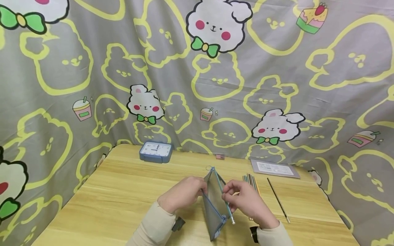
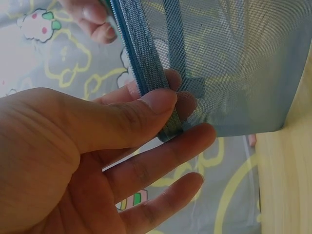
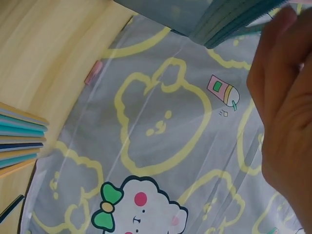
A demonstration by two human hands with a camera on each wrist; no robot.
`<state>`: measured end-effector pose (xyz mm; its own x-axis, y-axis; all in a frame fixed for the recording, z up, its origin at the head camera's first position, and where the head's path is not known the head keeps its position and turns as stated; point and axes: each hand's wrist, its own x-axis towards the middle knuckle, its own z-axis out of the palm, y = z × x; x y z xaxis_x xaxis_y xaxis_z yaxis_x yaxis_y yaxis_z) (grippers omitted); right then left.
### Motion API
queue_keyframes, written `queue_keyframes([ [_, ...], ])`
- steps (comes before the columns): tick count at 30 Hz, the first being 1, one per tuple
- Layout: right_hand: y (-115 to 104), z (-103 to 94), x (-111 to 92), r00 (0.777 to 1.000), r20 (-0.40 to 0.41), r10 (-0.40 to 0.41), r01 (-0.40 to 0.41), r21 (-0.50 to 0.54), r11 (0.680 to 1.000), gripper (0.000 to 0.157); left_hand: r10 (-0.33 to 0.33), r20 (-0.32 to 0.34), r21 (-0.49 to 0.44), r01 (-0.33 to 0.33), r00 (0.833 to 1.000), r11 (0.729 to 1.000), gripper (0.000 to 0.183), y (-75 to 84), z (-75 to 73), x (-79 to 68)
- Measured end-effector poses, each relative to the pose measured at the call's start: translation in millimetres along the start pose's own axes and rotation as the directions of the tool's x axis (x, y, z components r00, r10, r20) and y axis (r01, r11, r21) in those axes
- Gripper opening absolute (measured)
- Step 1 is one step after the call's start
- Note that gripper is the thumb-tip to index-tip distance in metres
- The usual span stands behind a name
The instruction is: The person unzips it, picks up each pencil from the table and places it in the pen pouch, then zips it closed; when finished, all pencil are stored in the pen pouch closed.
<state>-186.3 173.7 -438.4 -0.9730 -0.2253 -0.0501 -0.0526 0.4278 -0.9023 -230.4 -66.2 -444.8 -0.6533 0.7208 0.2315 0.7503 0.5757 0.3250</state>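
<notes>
A grey-blue mesh zipper pouch (image 1: 210, 218) stands on edge on the table with its zipped side spread apart. My left hand (image 1: 186, 193) pinches one zipper edge between thumb and fingers; the left wrist view shows the thumb on the zipper tape (image 2: 141, 53). At the other edge, my right hand (image 1: 247, 203) pinches a teal pencil (image 1: 231, 216), which slants along the pouch opening with its white end low and toward me. Its far end is hard to make out against the zipper. In the right wrist view the fingertips are partly hidden.
Several pencils (image 1: 252, 180) lie bunched behind my right hand, and a single dark pencil (image 1: 278, 201) lies to their right. A blue clock (image 1: 156, 152) stands at the back left. At the back are a small pink block (image 1: 220, 156) and a grey labelled packet (image 1: 292, 172), before a patterned curtain (image 1: 172, 75).
</notes>
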Motion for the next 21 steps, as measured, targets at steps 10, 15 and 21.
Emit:
queue_keyframes([
  [10, 7.1, 7.7, 3.5, 1.0, 0.01, 0.015, -0.015, 0.015, 1.0, 0.013, 0.03, 0.006, -0.018, -0.029, 1.0, 0.999, 0.019, 2.2, -0.2, -0.5],
  [15, 7.1, 11.6, 4.5, 0.999, -0.018, 0.03, -0.031, -0.015, 0.999, 0.009, 0.037, 0.02, -0.03, -0.036, 0.999, 0.999, 0.021, 1.7, -0.2, 0.4],
  [21, 4.1, 17.9, 3.1, 0.999, -0.037, 0.023, -0.025, -0.067, 0.997, 0.008, 0.034, 0.041, -0.044, -0.032, 0.999, 0.999, 0.023, 1.1, 0.1, 0.8],
])
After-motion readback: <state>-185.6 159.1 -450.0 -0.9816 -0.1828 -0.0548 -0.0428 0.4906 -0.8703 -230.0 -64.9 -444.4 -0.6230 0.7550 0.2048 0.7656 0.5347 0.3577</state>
